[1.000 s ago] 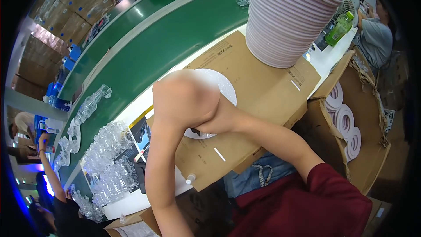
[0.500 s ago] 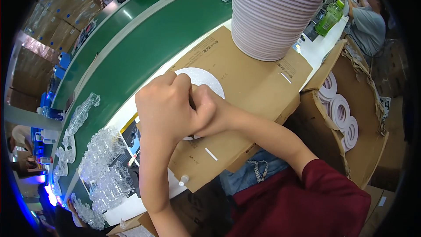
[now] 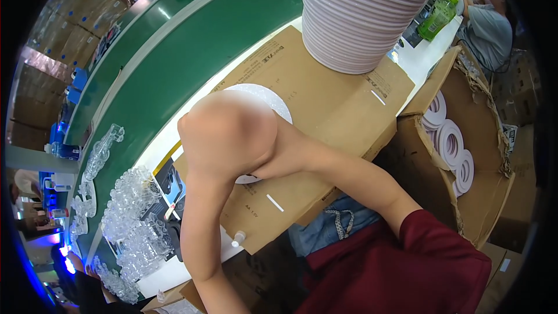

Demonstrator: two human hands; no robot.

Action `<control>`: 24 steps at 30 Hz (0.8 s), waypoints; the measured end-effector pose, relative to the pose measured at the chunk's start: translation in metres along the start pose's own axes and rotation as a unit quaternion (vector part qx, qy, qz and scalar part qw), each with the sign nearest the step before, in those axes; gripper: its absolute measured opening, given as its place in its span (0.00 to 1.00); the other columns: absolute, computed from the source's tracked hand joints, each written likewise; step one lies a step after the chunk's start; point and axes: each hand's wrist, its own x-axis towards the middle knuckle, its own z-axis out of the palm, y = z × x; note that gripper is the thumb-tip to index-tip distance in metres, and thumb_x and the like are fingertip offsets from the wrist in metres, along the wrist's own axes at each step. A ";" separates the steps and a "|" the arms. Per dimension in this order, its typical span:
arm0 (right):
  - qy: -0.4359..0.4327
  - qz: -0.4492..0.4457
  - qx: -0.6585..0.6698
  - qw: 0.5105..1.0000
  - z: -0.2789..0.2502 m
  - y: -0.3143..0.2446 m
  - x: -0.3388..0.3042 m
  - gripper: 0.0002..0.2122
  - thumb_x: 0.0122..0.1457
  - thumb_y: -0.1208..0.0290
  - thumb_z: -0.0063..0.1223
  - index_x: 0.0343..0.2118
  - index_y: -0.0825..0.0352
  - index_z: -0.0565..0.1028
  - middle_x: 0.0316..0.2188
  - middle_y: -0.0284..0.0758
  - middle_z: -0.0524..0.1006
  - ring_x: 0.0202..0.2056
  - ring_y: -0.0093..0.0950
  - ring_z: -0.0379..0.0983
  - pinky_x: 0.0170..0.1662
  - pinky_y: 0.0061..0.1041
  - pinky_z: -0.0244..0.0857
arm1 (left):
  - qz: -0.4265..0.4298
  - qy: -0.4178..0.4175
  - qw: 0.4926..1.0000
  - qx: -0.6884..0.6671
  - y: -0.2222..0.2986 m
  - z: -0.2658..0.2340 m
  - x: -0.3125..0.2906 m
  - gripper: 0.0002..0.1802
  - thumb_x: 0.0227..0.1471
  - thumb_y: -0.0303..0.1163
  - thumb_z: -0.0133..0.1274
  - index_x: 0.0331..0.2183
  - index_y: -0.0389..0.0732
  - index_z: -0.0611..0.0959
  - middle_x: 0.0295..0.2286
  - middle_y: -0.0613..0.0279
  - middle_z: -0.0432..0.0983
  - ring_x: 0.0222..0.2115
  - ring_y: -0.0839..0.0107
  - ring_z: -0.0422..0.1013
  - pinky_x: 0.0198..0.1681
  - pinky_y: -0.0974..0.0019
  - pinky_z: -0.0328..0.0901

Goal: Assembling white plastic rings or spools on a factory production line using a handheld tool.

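Note:
My left hand (image 3: 206,139) is closed in a rounded fist over a flat white round disc (image 3: 278,103). Its fingers are blurred, so whatever they hold cannot be made out. Against it, from the right, comes my right hand (image 3: 285,148); its fingers are hidden behind the left one. The disc lies on a brown cardboard sheet (image 3: 331,113), and only its far edge and a sliver of its near edge show past my hands. A small white cylindrical piece (image 3: 239,237) stands at the sheet's near left corner.
A tall stack of pale round pieces (image 3: 360,29) stands at the back. To the right, an open carton (image 3: 479,139) holds white rings (image 3: 449,142). Clear plastic pieces (image 3: 136,221) pile up at left, beside a green belt (image 3: 157,81). A green bottle (image 3: 439,17) and another person (image 3: 488,35) are far right.
Both hands stay joined over the disc; the left fist has turned slightly and its knuckles now look blurred. The whole view has shifted a little.

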 end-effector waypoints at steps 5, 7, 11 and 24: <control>0.007 0.000 -0.002 1.000 0.001 0.001 0.001 0.13 0.41 0.75 0.66 0.29 0.70 0.73 0.27 0.37 0.79 0.31 0.27 0.77 0.32 0.26 0.70 | -0.008 -0.011 1.000 -0.009 -0.001 0.000 0.000 0.15 0.38 0.28 0.53 0.10 0.37 0.67 0.09 0.56 0.61 0.10 0.59 0.60 0.15 0.60 0.56; -0.001 0.000 -0.002 1.000 0.003 0.000 0.001 0.12 0.41 0.81 0.60 0.30 0.72 0.71 0.28 0.38 0.77 0.32 0.28 0.75 0.33 0.26 0.69 | -0.008 -0.011 1.000 -0.008 -0.002 0.000 -0.001 0.15 0.38 0.28 0.53 0.10 0.37 0.67 0.09 0.56 0.61 0.10 0.59 0.60 0.15 0.60 0.56; 0.003 0.018 -0.006 1.000 0.000 0.003 0.000 0.12 0.40 0.81 0.60 0.30 0.72 0.71 0.28 0.38 0.77 0.32 0.29 0.75 0.33 0.26 0.69 | -0.010 -0.012 1.000 -0.013 -0.003 0.003 -0.001 0.15 0.37 0.28 0.53 0.09 0.37 0.67 0.09 0.56 0.61 0.10 0.59 0.60 0.15 0.60 0.55; 0.001 -0.014 -0.014 1.000 0.001 -0.005 0.003 0.12 0.41 0.80 0.59 0.31 0.71 0.72 0.28 0.41 0.77 0.32 0.33 0.76 0.35 0.28 0.70 | -0.034 -0.012 0.999 -0.022 0.002 -0.005 0.001 0.12 0.36 0.29 0.54 0.11 0.37 0.70 0.10 0.57 0.61 0.11 0.61 0.60 0.16 0.62 0.56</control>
